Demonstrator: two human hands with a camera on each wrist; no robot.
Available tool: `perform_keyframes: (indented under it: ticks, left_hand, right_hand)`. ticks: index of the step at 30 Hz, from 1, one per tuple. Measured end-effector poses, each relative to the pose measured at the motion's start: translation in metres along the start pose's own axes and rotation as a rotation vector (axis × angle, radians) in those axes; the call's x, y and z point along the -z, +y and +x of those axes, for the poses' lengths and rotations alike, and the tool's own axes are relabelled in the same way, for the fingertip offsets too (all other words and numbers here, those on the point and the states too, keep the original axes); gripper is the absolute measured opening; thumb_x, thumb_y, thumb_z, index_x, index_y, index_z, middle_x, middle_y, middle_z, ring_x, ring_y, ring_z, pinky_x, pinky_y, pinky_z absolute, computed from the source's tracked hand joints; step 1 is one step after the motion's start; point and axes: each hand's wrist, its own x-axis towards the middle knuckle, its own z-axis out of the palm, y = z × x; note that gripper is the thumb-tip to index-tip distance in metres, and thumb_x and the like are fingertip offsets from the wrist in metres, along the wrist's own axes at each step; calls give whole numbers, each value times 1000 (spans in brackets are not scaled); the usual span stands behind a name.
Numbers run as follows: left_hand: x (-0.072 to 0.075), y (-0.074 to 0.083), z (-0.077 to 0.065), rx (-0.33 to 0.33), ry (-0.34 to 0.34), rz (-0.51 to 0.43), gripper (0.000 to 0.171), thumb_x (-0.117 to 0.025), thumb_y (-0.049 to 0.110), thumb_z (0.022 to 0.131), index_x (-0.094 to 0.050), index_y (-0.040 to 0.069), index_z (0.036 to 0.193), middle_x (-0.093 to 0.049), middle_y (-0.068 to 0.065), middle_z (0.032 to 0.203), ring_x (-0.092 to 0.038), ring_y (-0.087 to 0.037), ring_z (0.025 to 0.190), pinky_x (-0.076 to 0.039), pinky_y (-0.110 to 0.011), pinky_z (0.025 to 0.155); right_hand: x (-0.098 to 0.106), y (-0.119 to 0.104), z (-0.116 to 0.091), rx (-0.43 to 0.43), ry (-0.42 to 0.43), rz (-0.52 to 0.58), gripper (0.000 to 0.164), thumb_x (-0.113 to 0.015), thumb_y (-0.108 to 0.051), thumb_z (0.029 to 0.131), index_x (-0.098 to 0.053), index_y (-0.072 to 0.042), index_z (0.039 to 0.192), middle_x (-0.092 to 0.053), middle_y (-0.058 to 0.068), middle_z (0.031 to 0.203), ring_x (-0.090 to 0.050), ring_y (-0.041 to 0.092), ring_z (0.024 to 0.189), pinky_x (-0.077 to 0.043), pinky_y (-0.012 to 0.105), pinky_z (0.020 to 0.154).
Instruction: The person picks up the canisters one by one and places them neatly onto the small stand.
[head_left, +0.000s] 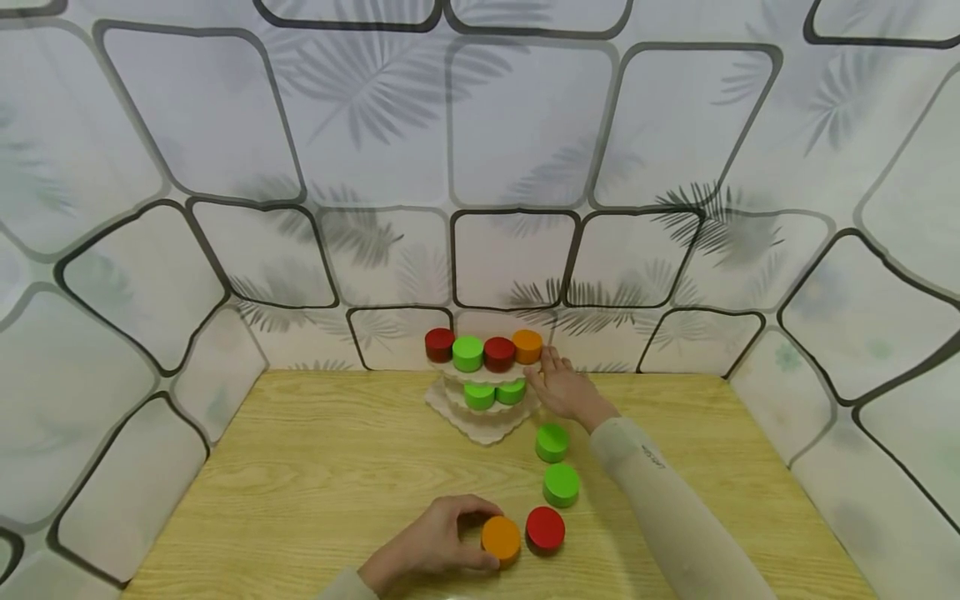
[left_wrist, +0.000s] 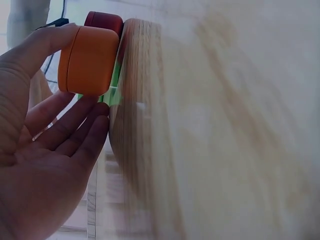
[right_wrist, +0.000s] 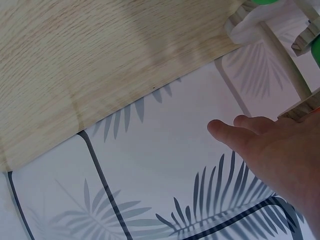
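At the table's front my left hand (head_left: 442, 535) holds an orange cylinder (head_left: 501, 541) by its side, between thumb and fingers. The left wrist view shows a thin seam round this orange cylinder (left_wrist: 90, 60). Beside it stands a red cylinder (head_left: 545, 530). My right hand (head_left: 567, 390) reaches to the right edge of a tiered wooden stand (head_left: 483, 429), its fingers extended beside an orange cylinder (head_left: 527, 346) on the top tier. In the right wrist view, the right hand (right_wrist: 280, 155) overlaps the stand's edge; most of its fingers are hidden.
Two red cylinders and a green cylinder (head_left: 468, 353) share the top tier; two green cylinders (head_left: 479, 396) sit on the tier below. Two more, a green cylinder (head_left: 552, 442) and another green cylinder (head_left: 561, 485), stand on the wooden table (head_left: 337, 467). A patterned backdrop (head_left: 390, 258) rises behind the stand.
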Motion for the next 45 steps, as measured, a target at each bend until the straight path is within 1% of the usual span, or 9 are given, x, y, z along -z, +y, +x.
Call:
perform_keyframes:
  ticks: [4,7,10,13,20,25,29,38,45]
  left_hand:
    - [1,-2,1,7,18,-25,50,-88,35,85,-72,20,130,-72,9,127,-63,-3,118,-51,-27,108]
    - [4,-4,1,-8,39,-58,49,-87,34,87,-71,16,130,-74,6,123,-65,-2,110,-54,-25,101]
    - [10,-6,1,-13,68,-81,49,-85,33,89,-69,12,130,-74,1,122,-67,-4,107,-56,-25,97]
    - [17,-7,1,8,108,-84,49,-85,32,89,-69,11,131,-74,-1,122,-68,-7,107,-58,-26,96]
    - [38,-10,5,44,234,-80,51,-85,30,90,-69,8,133,-74,-6,123,-69,-18,108,-60,-34,95]
    - [55,-11,9,79,329,-90,52,-85,29,91,-68,7,134,-73,-9,125,-70,-21,109,-59,-28,92]
    - [65,-11,13,81,398,-85,50,-87,26,90,-68,7,132,-74,-9,123,-70,-20,107,-59,-25,91]
    - [74,-13,26,69,507,-84,46,-88,19,88,-71,8,129,-75,-9,120,-70,-19,106,-60,-25,89]
    - [76,-15,36,93,632,-74,48,-89,17,87,-70,3,129,-75,-11,118,-70,-22,106,-59,-24,86]
  right_hand:
    - [0,0,0,4,1,-7,83,-16,-59,112,-5,3,167,-6,23,176,-17,52,159,-20,74,123]
    - [1,0,0,7,8,-17,83,-17,-59,112,-6,2,168,-7,23,176,-17,52,159,-19,74,124]
    - [2,-1,-1,10,14,-35,82,-17,-59,113,-7,1,168,-7,22,176,-16,51,160,-17,75,124]
    - [3,-1,-1,10,18,-51,82,-18,-59,113,-8,0,168,-7,22,176,-16,51,160,-15,75,124]
    - [1,0,1,9,22,-64,83,-18,-61,112,-9,0,168,-7,22,176,-15,52,160,-13,76,124]
    - [0,0,2,5,33,-75,83,-18,-61,112,-10,-1,168,-9,21,176,-16,52,159,-13,77,124]
    - [0,-1,1,-3,37,-83,83,-18,-61,112,-10,-2,169,-9,20,177,-16,52,160,-13,76,124]
    - [3,-2,-3,-4,42,-65,82,-20,-60,112,-10,-1,169,-9,20,176,-15,52,160,-12,76,124]
    - [1,-1,-4,-6,41,-66,82,-19,-60,112,-10,-1,169,-9,21,176,-16,52,159,-13,77,124]
